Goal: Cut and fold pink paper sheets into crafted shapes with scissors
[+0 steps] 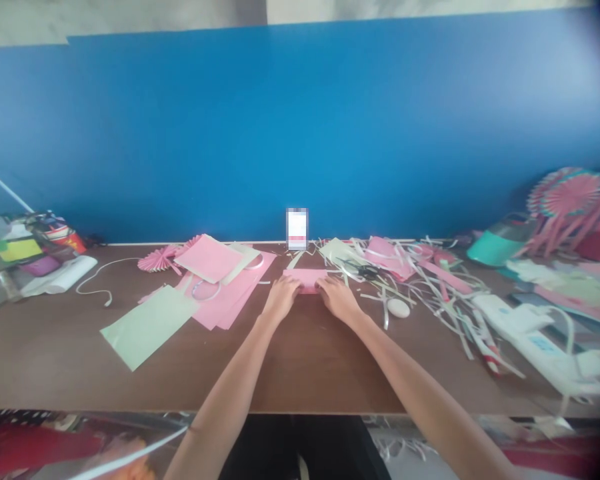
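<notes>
A small pink paper (307,275) lies at the middle of the table, its width running from side to side. My left hand (282,297) has its fingers curled on the paper's left end. On the opposite end, the curled fingers of my right hand (337,297) grip the paper too. The paper's near corners are partly hidden by my fingertips. Just beyond it stands a phone-like lit screen (297,230), blurred out, against the blue panel.
Left of my hands lie pink sheets (213,259), a pale green sheet (150,325) and a pleated pink rosette (157,259). To the right are tangled paper strips (420,287), a white oval object (399,307) and a white power strip (535,343). A blue panel (300,133) rises behind.
</notes>
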The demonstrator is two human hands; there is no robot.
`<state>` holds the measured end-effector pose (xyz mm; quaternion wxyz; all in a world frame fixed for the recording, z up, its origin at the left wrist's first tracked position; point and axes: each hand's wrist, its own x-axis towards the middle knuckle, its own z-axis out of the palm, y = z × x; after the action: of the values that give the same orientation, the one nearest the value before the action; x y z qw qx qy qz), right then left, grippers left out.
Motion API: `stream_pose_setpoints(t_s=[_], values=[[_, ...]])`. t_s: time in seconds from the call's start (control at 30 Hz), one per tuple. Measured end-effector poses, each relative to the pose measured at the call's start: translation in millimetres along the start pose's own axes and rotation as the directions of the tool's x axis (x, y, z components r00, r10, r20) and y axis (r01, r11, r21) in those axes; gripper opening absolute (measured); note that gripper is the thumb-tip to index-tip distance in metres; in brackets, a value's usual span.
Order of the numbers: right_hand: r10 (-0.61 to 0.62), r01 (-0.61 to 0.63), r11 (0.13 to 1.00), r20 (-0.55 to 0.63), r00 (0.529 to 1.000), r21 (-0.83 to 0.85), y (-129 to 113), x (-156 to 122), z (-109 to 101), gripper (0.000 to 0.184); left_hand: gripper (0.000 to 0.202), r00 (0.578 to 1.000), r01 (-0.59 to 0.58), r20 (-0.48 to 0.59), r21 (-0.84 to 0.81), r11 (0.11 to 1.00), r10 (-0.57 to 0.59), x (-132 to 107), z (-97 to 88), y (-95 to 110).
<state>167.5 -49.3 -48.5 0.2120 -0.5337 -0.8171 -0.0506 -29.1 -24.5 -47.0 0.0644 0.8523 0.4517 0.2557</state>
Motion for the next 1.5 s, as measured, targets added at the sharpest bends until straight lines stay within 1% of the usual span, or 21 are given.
stream_pose_setpoints(t_s=[0.2,0.37,0.5,0.63,0.77,0.87,0.97,1.17,1.37,1.5], values=[[-0.038,0.038,0.999,-0.019,0.999,0.019,3.7,-0.3,0.0,0.019,0.023,0.999,-0.037,0.040,-0.010,0.999,0.037,2.1,0.7,-4.8],[-0.076,0.076,0.997,-0.022,0.997,-0.003,3.4,0.9,-3.8,0.020,0.024,0.999,-0.039,0.026,0.046,0.998,0.038,2.3,0.8,-4.2],[-0.091,0.091,0.995,0.004,0.996,-0.033,3.4,2.7,-3.5,0.018,0.023,0.999,-0.032,0.033,0.045,0.998,0.031,2.4,-0.2,-3.7],[-0.113,0.115,0.991,0.036,0.993,-0.064,3.3,4.4,-1.2,0.021,0.021,0.999,-0.028,0.033,0.047,0.999,0.026,2.7,-4.2,-2.9],[-0.158,0.169,0.977,0.087,0.984,-0.131,-0.9,4.8,-0.9,0.023,0.025,0.996,-0.069,0.065,0.063,0.996,0.065,2.5,-9.1,0.5],[-0.178,0.194,0.971,0.122,0.976,-0.141,-6.9,3.5,-2.0,0.033,0.033,0.988,-0.116,0.107,0.057,0.992,0.110,1.1,-8.0,4.0],[-0.166,0.184,0.973,0.131,0.977,-0.137,-11.5,1.7,-3.1,0.042,0.040,0.985,-0.140,0.107,0.016,0.990,0.137,-0.9,-2.5,6.0],[-0.136,0.157,0.980,0.165,0.977,-0.123,-11.3,1.4,-4.4,0.045,0.035,0.993,-0.066,0.089,-0.070,0.995,0.072,-0.8,5.6,2.2],[-0.121,0.140,0.983,0.159,0.980,-0.116,-12.5,1.5,-2.5,0.042,0.034,1.000,-0.027,0.012,-0.146,0.989,0.029,0.2,7.2,0.0],[-0.086,0.103,0.989,0.157,0.984,-0.104,-14.4,1.1,-3.2,0.041,0.029,0.998,0.042,-0.032,-0.222,0.974,-0.050,0.2,9.6,-0.4]])
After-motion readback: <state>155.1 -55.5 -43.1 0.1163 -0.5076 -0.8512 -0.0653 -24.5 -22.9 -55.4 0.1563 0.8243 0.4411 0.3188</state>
